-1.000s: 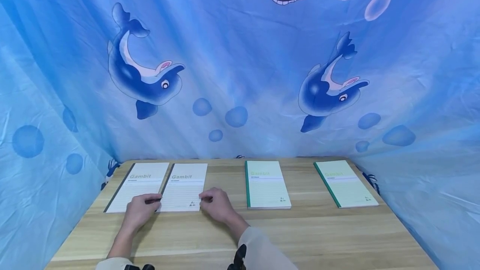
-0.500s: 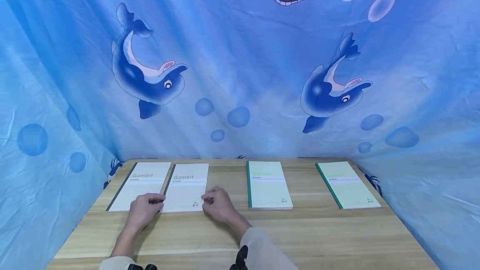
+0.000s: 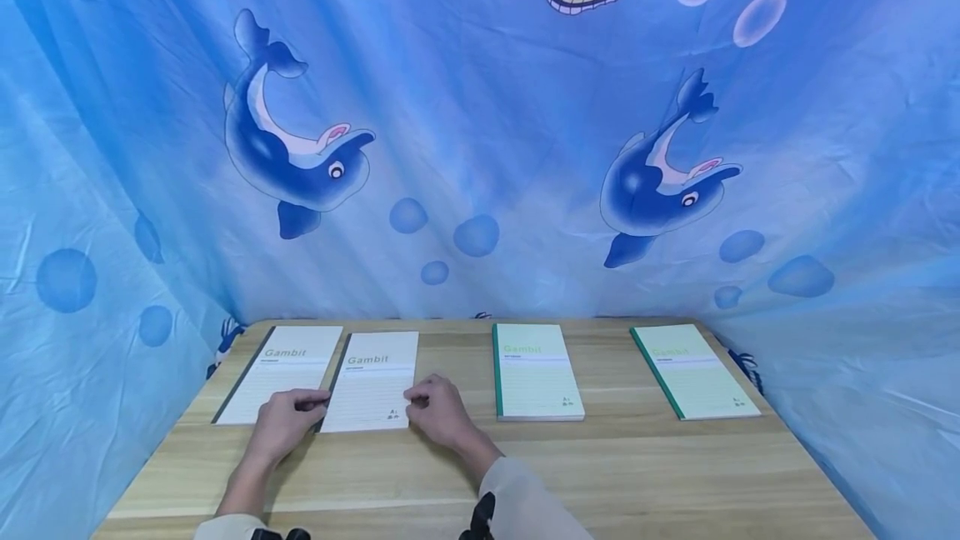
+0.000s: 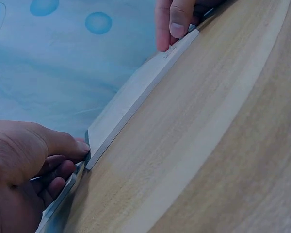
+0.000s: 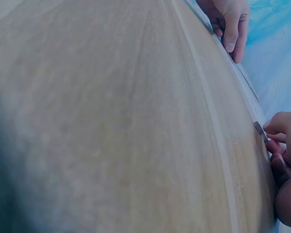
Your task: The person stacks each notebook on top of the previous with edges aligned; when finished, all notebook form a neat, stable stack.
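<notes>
A white notebook with a dark spine and "Gambit" on its cover [image 3: 371, 390] lies on the wooden table, second from the left. My left hand [image 3: 281, 423] pinches its spine edge near the front corner. On the opposite edge, my right hand [image 3: 438, 412] holds it between thumb and fingers. Seen from the left wrist, the left thumb [image 4: 68, 145] lies at the spine with the other fingers curled below. A matching white notebook [image 3: 288, 361] lies just left, its near right corner partly covered by my left hand.
To the right lie two pale green notebooks with green spines, one thick-looking near the middle [image 3: 536, 386] and another toward the right edge [image 3: 697, 382]. Behind and beside the wooden table [image 3: 600, 473] hangs a blue curtain [image 3: 480, 148] printed with dolphins.
The gripped white notebook has slid slightly toward me, its front edge now nearer than that of the left notebook. Both hands keep their places on its edges.
</notes>
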A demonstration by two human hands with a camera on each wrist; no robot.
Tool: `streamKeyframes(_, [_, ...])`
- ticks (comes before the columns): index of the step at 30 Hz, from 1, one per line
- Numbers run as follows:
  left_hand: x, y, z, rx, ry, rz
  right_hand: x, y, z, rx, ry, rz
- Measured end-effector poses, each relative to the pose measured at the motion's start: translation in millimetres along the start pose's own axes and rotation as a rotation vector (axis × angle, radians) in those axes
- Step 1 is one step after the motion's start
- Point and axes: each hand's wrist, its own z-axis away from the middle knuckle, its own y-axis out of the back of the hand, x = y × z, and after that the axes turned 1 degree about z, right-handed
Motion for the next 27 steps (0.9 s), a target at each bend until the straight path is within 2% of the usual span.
streamKeyframes(3, [-0.9, 0.1, 0.1, -0.008, -0.003, -0.005, -0.8, 0.0, -0.1, 0.002, -0.006, 0.009])
streamKeyframes(14, [-4.6, -4.1, -1.5, 0.033, -0.035, -0.028, 3.4, -0.7, 0.3, 0.049, -0.004, -0.011])
streamKeyframes(19, [-4.3, -3.3, -1.5, 0.020, -0.030, -0.030, 3.4, -1.2, -0.9, 0.045, 0.008, 0.005])
streamKeyframes(27, [-5.7, -1.3, -1.2, -0.004, -0.048, -0.050, 2.9, 2.3, 0.6, 0.024, -0.020, 0.008])
